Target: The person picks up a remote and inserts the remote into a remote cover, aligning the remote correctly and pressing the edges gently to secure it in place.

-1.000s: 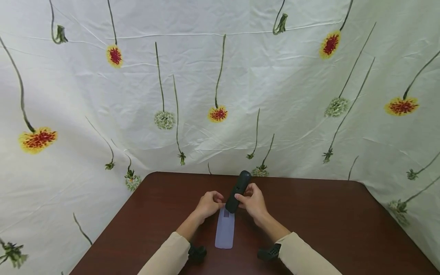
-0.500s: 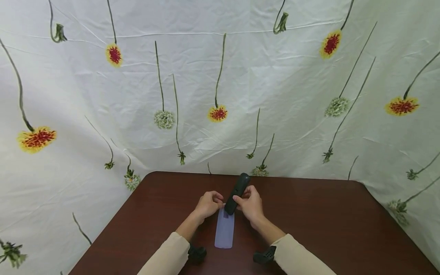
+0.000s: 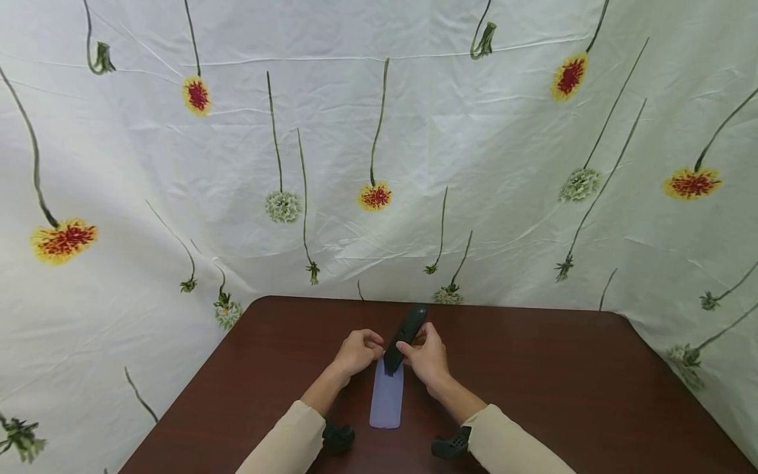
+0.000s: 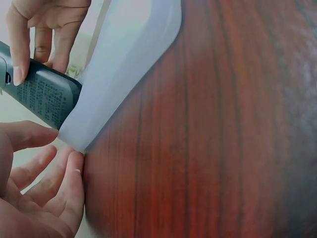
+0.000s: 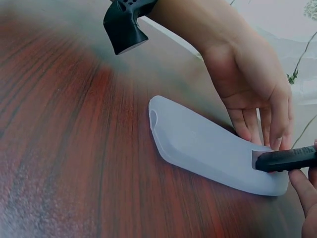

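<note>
In the head view a dark remote control slants over the far end of a pale translucent silicone remote cover, which lies lengthwise on the table. My right hand grips the remote by its sides, thumb on the near face. My left hand pinches the cover's far end, with fingertips on both sides of its edge in the left wrist view. There, the remote's lower end, with printed text, meets the cover. The right wrist view shows the remote's tip at a cut-out opening in the cover.
The dark red-brown wooden table reaches back to a white cloth printed with flowers, hanging behind it. Black wrist cameras sit at both cream sleeves, close above the tabletop.
My right hand has brought the remote down and a little to the left, its lower end further over the cover. My left hand and the cover stay almost in place.
</note>
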Demonstrator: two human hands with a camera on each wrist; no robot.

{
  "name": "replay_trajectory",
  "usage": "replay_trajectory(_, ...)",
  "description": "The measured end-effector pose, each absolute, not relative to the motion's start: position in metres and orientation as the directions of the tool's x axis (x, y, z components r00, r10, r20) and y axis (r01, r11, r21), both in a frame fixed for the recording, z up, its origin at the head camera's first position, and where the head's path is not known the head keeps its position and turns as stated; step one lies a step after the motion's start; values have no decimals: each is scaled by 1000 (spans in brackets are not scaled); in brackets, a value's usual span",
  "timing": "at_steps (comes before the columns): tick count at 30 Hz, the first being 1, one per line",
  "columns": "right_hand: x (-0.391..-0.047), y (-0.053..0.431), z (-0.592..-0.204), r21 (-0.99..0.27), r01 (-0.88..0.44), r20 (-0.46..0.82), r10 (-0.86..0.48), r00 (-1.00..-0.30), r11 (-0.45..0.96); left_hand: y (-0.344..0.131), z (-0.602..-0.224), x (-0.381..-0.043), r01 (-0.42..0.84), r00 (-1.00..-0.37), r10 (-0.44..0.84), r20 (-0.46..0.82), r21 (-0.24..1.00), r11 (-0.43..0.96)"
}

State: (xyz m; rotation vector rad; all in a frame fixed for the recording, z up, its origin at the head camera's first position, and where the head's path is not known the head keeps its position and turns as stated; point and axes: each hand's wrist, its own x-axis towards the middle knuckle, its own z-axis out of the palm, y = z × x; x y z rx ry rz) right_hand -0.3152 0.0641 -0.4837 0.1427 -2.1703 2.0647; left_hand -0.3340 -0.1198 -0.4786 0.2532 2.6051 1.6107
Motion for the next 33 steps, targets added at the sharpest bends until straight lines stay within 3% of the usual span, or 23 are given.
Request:
replay_trajectory(4,-316,66,-487,-990,-136,136,-10,-991,31,-121,-479,-334,103,-984,176,27,894,436)
replay_trajectory(13,-320,71,-495,-986,-23,41,-110,-993,-162,-124,-483,-336,100,-982,189,28,919,381)
replay_trajectory(26,-323,81,-494,-987,17,16,-208,-978,-159,-134,-482,-336,94,-962,272,-7,930,354)
replay_trajectory(33,-323,84,-496,-980,40,4,-219,-976,-193,-136,-484,-335,41,-965,258,-42,950,309)
